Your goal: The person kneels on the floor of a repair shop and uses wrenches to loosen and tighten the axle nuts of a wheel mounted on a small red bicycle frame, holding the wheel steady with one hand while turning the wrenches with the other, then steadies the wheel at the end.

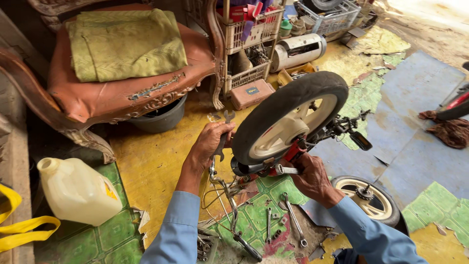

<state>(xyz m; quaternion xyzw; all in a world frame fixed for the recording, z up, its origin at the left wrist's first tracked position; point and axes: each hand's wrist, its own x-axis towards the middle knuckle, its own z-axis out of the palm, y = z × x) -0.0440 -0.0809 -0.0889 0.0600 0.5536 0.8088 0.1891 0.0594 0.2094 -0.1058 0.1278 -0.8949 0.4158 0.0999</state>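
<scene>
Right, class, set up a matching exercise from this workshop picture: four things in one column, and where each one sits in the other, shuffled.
Things:
1. Open-ended metal spanner
2. Cream plastic jug
3. Folded olive-green cloth
4. Small black-tyred wheel with cream hub

Places:
A. On the seat of the carved reddish-brown chair
B. In the grip of the left hand
C. On the green patterned floor covering, at the left
D. Raised between both hands, the right hand at its axle

Pairs: 1-B, 2-C, 3-A, 4-D

Both blue-sleeved arms reach forward, left hand (207,142) and right hand (312,176) fingers curled shut.
</scene>
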